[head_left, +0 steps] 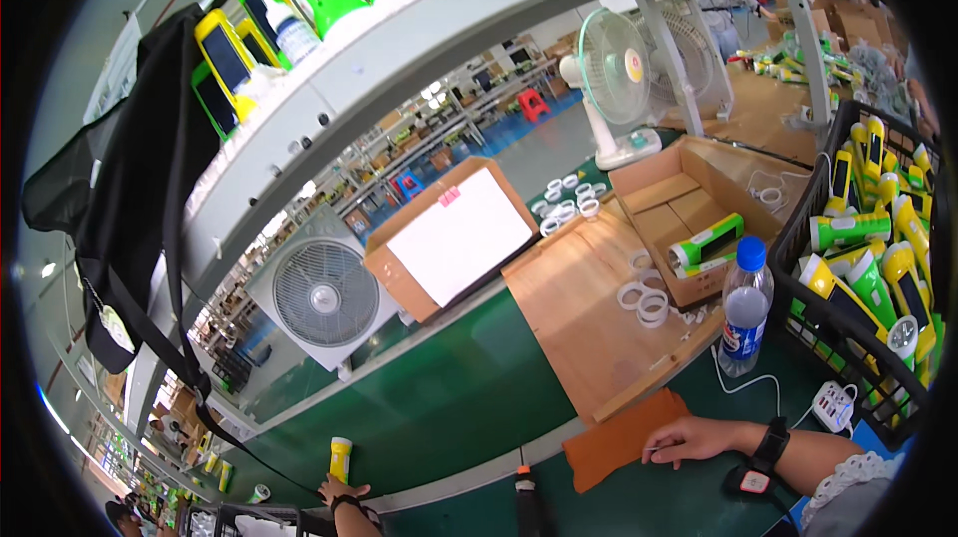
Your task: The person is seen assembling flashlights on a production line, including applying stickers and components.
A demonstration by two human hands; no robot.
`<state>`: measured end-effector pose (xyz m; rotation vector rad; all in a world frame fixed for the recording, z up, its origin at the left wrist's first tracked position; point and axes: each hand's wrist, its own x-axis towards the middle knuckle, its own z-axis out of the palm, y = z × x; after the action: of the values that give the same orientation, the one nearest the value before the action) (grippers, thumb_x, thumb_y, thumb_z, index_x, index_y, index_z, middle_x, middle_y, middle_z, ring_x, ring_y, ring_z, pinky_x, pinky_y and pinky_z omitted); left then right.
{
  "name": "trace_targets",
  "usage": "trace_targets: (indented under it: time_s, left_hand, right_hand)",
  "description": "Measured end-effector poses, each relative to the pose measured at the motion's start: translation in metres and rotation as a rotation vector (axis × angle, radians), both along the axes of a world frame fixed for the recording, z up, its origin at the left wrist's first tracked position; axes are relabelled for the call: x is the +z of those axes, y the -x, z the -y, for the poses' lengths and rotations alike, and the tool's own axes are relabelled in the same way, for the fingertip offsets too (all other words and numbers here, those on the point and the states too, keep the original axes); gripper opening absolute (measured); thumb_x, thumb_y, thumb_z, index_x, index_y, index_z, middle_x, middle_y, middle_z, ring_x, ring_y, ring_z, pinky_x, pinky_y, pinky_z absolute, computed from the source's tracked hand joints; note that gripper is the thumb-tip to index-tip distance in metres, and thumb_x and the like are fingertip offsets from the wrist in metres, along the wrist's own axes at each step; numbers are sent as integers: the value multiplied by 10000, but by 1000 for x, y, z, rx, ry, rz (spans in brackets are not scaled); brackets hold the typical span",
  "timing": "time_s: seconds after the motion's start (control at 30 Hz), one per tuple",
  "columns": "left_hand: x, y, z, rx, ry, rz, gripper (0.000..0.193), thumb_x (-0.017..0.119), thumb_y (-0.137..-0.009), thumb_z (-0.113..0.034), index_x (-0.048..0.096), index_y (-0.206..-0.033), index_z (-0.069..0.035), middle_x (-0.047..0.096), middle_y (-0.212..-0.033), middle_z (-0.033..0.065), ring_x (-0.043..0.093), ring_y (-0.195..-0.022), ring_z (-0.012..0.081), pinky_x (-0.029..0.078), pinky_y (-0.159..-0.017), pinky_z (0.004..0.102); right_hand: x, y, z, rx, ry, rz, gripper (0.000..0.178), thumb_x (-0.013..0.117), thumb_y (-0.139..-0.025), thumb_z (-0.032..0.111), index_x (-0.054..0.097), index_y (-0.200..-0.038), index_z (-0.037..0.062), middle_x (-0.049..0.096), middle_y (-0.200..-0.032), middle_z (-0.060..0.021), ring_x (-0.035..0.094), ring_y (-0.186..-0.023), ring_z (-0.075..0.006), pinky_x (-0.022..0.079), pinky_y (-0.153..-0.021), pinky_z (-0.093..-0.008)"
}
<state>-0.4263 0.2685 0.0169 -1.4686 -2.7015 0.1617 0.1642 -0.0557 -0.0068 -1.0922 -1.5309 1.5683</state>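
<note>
At the lower left my left hand (342, 490) has its fingers spread at the near end of a yellow and white flashlight (341, 458). The flashlight stands on the green work surface (479, 387); I cannot tell whether the fingertips touch it. On the right, my right hand (683, 440) rests over an orange-brown sheet (611, 447), fingers curled together in a pinch. Something thin and pale shows at those fingertips, too small to name. Between the hands lies a black tool with an orange tip (526, 485).
A black crate (793, 302) of flashlights stands at the right, beside a water bottle (745, 309) and a power strip (832, 405). A wooden board (559, 337) carries white rings (652, 309) and an open carton (723, 193). Overhead runs a grey shelf (419, 33); a black bag (140, 178) hangs left.
</note>
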Motion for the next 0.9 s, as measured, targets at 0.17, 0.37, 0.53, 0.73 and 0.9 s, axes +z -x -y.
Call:
trace_targets:
  time_s: [0.17,0.37,0.53,0.73,0.9]
  left_hand:
    - [-9,5,-5,-133,-124,5,1212,839,-381,-445,191,-1312,-19,446,-1196,201,423,-1142,337,396,-924,387]
    - [-30,9,-7,-196,-235,246,622,695,-581,-461,606,-888,72,630,-878,199,606,-889,293,468,-774,365]
    - [29,-93,32,-377,-222,1397,369,535,-797,-445,525,-823,-78,503,-667,7,539,-591,137,446,-517,246]
    - [100,-200,184,-662,-398,2145,442,510,-804,-274,422,-1192,-84,515,-1105,62,523,-854,200,414,-790,391]
    - [92,-277,285,-786,-69,2340,537,507,-807,-393,367,-1236,-102,486,-1048,29,433,-707,131,418,-578,289]
  right_hand:
    - [1,-2,5,-28,2,-10,311,476,-895,285,524,-1076,37,558,-1003,-38,525,-919,-106,485,-679,-246]
    - [3,-1,8,-22,-15,11,321,472,-896,293,521,-1075,32,556,-1027,-47,522,-932,-111,488,-675,-252]
    - [-2,-4,16,-83,-26,-120,307,385,-932,265,545,-1021,17,414,-676,11,427,-630,-63,461,-631,-239]
    - [14,-1,11,-117,-62,-88,303,364,-941,265,537,-964,17,411,-626,16,427,-580,-61,431,-597,-221]
    - [9,-2,9,-40,-138,-74,306,381,-933,271,540,-937,10,427,-587,7,416,-534,-71,420,-579,-229]
